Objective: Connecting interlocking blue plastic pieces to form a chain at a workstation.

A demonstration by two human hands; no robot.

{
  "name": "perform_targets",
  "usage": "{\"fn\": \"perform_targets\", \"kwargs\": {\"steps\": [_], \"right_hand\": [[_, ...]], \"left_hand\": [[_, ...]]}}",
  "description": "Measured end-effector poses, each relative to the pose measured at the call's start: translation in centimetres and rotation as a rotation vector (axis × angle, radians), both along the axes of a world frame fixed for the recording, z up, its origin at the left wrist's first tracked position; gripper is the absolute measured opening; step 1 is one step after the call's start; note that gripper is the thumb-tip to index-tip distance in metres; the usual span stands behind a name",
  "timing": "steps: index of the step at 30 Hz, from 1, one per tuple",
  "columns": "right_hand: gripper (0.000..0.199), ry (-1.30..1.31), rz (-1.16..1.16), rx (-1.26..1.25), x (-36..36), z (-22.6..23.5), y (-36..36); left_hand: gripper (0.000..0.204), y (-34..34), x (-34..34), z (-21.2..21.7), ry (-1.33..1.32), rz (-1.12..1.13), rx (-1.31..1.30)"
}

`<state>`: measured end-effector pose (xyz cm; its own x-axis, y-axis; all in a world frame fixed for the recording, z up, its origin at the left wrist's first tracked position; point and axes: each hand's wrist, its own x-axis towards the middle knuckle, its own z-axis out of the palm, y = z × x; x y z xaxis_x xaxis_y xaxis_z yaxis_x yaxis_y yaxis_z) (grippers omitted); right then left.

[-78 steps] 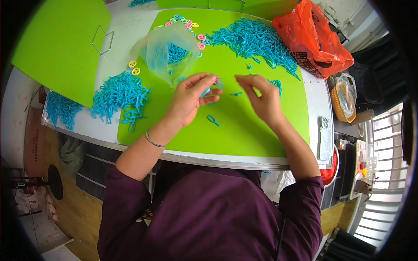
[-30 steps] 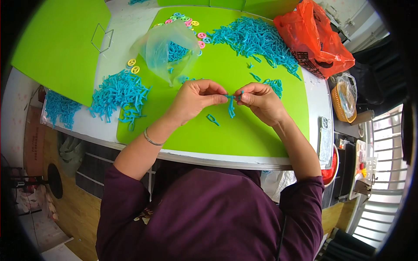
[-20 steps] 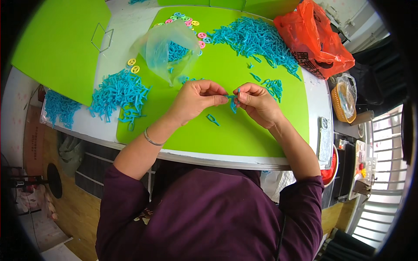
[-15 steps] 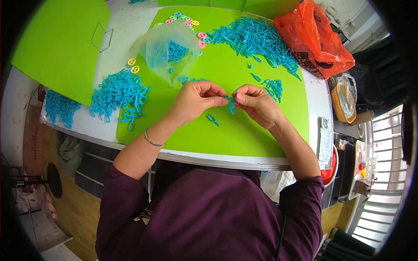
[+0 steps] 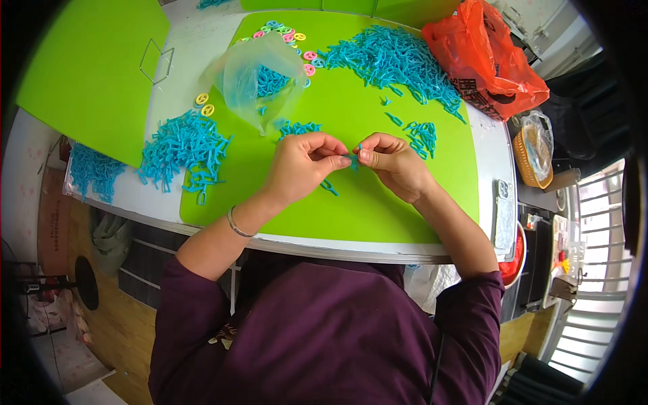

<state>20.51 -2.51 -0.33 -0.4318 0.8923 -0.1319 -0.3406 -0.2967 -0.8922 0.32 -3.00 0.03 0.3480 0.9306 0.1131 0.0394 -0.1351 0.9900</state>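
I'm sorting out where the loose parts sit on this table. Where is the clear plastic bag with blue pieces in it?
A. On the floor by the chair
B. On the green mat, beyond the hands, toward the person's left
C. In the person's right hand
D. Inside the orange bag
B: the clear plastic bag lies on the green mat, beyond the left hand and right hand, apart from the orange bag.

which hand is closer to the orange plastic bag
Right. The right hand sits at mid-mat, below and left of the orange plastic bag. The left hand lies farther left, meeting the right over a small blue piece.
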Motion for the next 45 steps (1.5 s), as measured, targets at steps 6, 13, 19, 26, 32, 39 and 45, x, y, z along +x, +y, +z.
{"fn": "perform_targets", "kwargs": {"steps": [6, 13, 19, 26, 32, 39, 45], "right_hand": [[0.008, 0.147, -0.003, -0.103, -0.4, 0.9, 0.6], [0.017, -0.362, -0.168, 0.226, 0.4, 0.7, 2.9], [0.022, -1.431, -0.644, 1.170, 3.6, -1.5, 6.7], [0.026, -1.321, -0.487, 1.140, 3.6, -1.9, 6.7], [0.019, -0.631, -0.266, 0.528, 0.8, 1.5, 2.4], [0.018, -0.286, -0.072, 0.281, -1.5, 3.4, -0.4], [0.015, -0.197, -0.178, 0.182, -0.7, 3.0, 0.0]], "left_hand": [[0.019, 0.0, 1.7, 1.0, -0.359, -0.043, -0.193], [0.019, 0.7, -0.1, 0.0, -0.390, -0.196, -0.692], [0.017, 1.1, -0.3, 0.2, -0.547, -0.201, -0.791], [0.017, 1.6, -0.4, -0.4, -0.596, -0.165, -0.734], [0.019, 2.0, -0.8, -0.6, -0.636, -0.060, -0.675], [0.023, 1.0, 0.1, -0.5, -0.429, -0.064, -0.451], [0.021, 1.0, 0.2, -0.4, -0.595, -0.076, -0.583]]}}
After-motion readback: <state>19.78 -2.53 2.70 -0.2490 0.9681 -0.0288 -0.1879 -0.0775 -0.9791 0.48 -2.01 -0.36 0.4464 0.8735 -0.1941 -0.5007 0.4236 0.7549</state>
